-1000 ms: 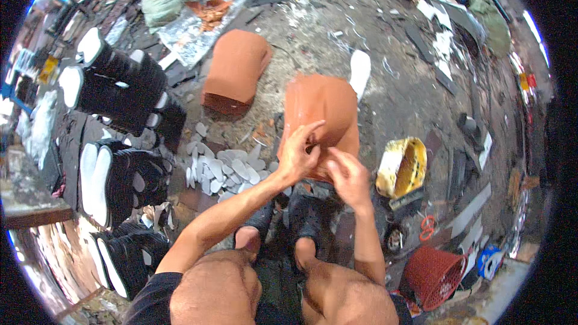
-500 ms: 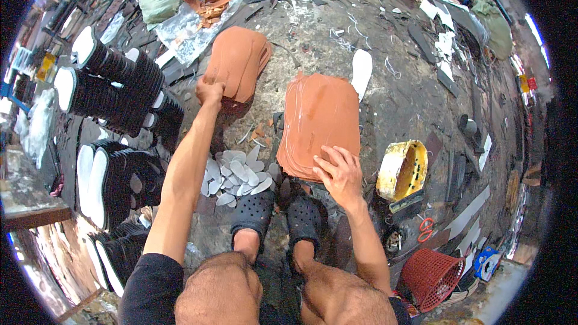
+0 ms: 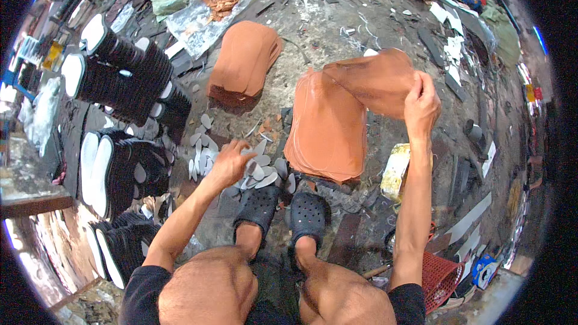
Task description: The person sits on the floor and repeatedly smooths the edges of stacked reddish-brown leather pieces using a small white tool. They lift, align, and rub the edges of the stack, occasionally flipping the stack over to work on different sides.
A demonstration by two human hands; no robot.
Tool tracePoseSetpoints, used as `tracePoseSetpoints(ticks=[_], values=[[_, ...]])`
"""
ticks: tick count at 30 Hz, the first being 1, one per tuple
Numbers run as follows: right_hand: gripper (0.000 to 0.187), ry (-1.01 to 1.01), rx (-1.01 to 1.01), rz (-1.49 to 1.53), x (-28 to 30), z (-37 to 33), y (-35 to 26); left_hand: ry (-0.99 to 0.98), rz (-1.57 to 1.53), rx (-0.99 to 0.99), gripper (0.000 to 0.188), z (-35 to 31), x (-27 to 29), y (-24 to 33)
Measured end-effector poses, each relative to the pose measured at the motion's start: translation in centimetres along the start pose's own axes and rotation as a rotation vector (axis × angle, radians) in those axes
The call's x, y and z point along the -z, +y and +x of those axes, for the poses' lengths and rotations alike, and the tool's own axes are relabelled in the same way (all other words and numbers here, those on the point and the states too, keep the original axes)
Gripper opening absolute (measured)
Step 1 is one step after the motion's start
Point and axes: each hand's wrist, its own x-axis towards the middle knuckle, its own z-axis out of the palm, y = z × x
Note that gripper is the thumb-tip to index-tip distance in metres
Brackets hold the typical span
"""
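Note:
At the right, my right hand (image 3: 423, 105) pinches the corner of a thin, flexible orange-brown sheet (image 3: 379, 81). That sheet is lifted and bent over the far right part of a stack of similar sheets (image 3: 325, 138), which lies just beyond my feet. My left hand (image 3: 232, 162) is over a pile of small grey-white oval pieces (image 3: 262, 171), its fingers loosely bent and apart, with nothing seen in them. Farther off on the left lies a second orange-brown stack (image 3: 244, 60), untouched by either hand.
Black soles with white faces (image 3: 108, 90) stand in rows at the left. A yellowed tub (image 3: 395, 171) and a red mesh basket (image 3: 441, 280) stand at the right. Orange-brown scraps (image 3: 220, 3) lie on a clear plastic sheet at the back. My dark clogs (image 3: 308, 213) are near the middle.
My left hand has let go of the far left stack and come back over the oval pieces. My right hand has moved up and right, lifting a sheet off the nearer stack.

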Motion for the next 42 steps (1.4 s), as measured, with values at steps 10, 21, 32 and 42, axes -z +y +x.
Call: tracePoseSetpoints(ticks=[10, 21, 32, 42], values=[[0.017, 0.623, -0.158, -0.062, 4.0, 0.3, 4.0, -0.055, -0.127, 0.081, 0.019, -1.1, 3.2, -0.6], [0.017, -0.457, 0.461, 0.108, 2.1, -19.3, -7.4, 0.365, -1.67, 0.654, 0.019, 2.2, -0.2, 5.9], [0.022, 0.036, 0.03, 0.295, 6.2, -10.2, -6.3, 0.176, -0.913, 0.297, 0.022, 10.3, -0.9, 11.4], [0.032, -0.304, 0.228, 0.088, -2.4, -18.0, -7.0, 0.251, -0.232, -0.193, 0.025, 9.0, -3.9, 9.7]])
